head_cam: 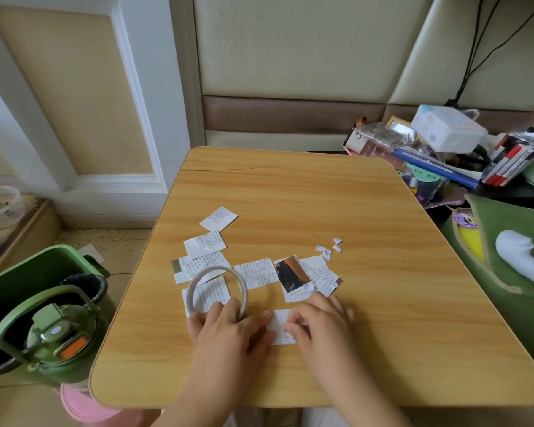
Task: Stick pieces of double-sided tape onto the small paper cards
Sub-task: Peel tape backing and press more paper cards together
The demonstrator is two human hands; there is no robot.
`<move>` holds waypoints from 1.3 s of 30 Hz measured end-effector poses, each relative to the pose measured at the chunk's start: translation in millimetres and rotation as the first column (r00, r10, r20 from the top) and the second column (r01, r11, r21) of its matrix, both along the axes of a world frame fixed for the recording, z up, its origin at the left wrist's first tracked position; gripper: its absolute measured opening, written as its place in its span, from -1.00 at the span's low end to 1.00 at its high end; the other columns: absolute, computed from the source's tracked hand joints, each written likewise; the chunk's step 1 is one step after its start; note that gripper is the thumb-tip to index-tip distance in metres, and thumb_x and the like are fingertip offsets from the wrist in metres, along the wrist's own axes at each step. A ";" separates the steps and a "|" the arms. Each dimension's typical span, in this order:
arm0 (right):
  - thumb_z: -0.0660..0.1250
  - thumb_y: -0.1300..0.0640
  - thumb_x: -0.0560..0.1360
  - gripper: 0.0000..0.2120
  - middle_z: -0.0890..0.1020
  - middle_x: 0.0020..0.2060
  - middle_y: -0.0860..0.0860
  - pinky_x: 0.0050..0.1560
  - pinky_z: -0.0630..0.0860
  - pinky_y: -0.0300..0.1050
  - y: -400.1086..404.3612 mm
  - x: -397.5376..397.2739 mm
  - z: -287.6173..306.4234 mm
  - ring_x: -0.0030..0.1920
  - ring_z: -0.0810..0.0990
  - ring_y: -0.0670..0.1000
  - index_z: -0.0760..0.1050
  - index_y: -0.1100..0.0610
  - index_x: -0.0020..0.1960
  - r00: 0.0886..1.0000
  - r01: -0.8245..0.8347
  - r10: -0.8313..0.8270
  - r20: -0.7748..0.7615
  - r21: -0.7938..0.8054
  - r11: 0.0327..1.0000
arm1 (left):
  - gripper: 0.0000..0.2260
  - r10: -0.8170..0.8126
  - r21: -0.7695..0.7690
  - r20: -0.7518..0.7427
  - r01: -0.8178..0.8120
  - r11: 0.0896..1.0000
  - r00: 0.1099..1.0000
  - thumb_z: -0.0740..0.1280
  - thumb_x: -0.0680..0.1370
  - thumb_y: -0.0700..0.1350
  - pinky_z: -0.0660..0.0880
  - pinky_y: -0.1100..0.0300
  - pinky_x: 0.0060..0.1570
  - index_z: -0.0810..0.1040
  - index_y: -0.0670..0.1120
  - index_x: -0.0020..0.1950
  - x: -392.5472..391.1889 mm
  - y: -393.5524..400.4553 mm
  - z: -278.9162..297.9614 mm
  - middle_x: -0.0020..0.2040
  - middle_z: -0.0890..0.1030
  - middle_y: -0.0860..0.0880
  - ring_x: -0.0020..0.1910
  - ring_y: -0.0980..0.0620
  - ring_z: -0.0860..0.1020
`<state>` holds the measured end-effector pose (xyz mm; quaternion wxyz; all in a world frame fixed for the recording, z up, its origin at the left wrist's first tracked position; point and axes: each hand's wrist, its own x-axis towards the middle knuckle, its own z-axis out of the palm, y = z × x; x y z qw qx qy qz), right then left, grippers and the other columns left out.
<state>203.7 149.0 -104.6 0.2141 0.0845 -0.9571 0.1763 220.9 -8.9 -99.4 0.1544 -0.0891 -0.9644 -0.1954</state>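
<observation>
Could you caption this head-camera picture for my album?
Left hand grips a tape roll while the right hand presses a paper card.

wooden table [305,192] | padded cream wall [290,47] | white panelled door [74,87]

The bench [305,198] has a smooth top that looks like wood, with a soft shine. The small cards [219,218] near its left edge are thin white paper, matt, with tiny print. One photo [291,274] among them looks glossy. The tape roll [218,288] is a thin, pale ring. The green bottle [57,340] beside the bench looks like hard plastic.
</observation>
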 end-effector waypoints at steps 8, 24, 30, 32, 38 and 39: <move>0.43 0.05 0.15 -0.84 0.44 -0.39 -0.15 -0.25 0.09 -0.10 4.1 -2.1 14.0 -0.23 0.39 -0.06 0.43 -0.07 -0.45 0.997 0.008 -0.004 -0.079 0.053 0.999 | -0.69 0.009 -0.007 -0.006 -0.009 1.000 1.000 0.17 0.40 0.22 0.04 0.14 -0.19 0.69 0.20 -0.13 0.3 -0.3 -1.2 -0.32 0.36 0.13 -0.30 0.02 0.47; 0.44 0.02 0.16 -0.82 0.44 -0.37 -0.18 -0.25 0.13 -0.26 5.3 -5.9 12.2 -0.21 0.38 -0.09 0.42 -0.09 -0.42 1.000 0.004 -0.003 -0.025 0.019 1.000 | -0.71 0.001 0.012 -0.004 -0.001 1.000 1.000 0.18 0.39 0.21 -0.01 0.14 -0.22 0.68 0.19 -0.16 1.3 1.3 3.1 -0.33 0.40 0.11 -0.32 0.00 0.49; 0.40 -0.02 0.22 -0.86 0.38 -0.37 -0.22 -0.27 0.16 -0.25 -12.3 -6.3 4.2 -0.25 0.50 -0.04 0.42 -0.09 -0.39 0.998 -0.058 0.058 0.014 -0.028 0.998 | -0.71 -0.005 0.035 0.003 0.005 0.999 1.000 0.18 0.40 0.23 0.01 0.13 -0.21 0.68 0.21 -0.16 1.3 0.8 2.3 -0.34 0.33 0.14 -0.33 0.01 0.46; 0.42 -0.02 0.22 -0.83 0.33 -0.36 -0.24 -0.30 0.21 -0.17 0.8 -3.7 4.0 -0.27 0.51 -0.02 0.42 -0.10 -0.39 0.999 -0.033 0.033 0.024 -0.011 0.999 | -0.71 -0.008 0.022 0.015 0.008 1.000 1.000 0.18 0.39 0.22 -0.02 0.14 -0.21 0.68 0.20 -0.15 1.1 0.2 2.1 -0.33 0.39 0.13 -0.32 0.01 0.47; 0.53 0.06 0.13 -0.73 0.45 -0.39 -0.18 -0.27 0.22 -0.13 15.6 -4.6 12.6 -0.27 0.50 0.00 0.42 -0.10 -0.44 0.999 0.041 -0.041 0.008 0.034 0.999 | -0.70 0.001 0.023 0.029 -0.001 1.000 1.000 0.18 0.38 0.21 -0.04 0.16 -0.19 0.68 0.19 -0.17 1.3 0.8 3.3 -0.32 0.41 0.13 -0.31 0.01 0.47; 0.53 0.07 0.14 -0.74 0.46 -0.38 -0.17 -0.27 0.20 -0.15 9.7 -5.0 13.7 -0.24 0.47 -0.03 0.42 -0.08 -0.43 1.000 0.019 -0.019 0.003 0.030 0.999 | -0.70 0.000 0.026 0.031 -0.001 1.000 1.000 0.18 0.38 0.21 -0.03 0.15 -0.19 0.68 0.19 -0.17 1.5 0.9 3.4 -0.33 0.40 0.13 -0.32 0.01 0.47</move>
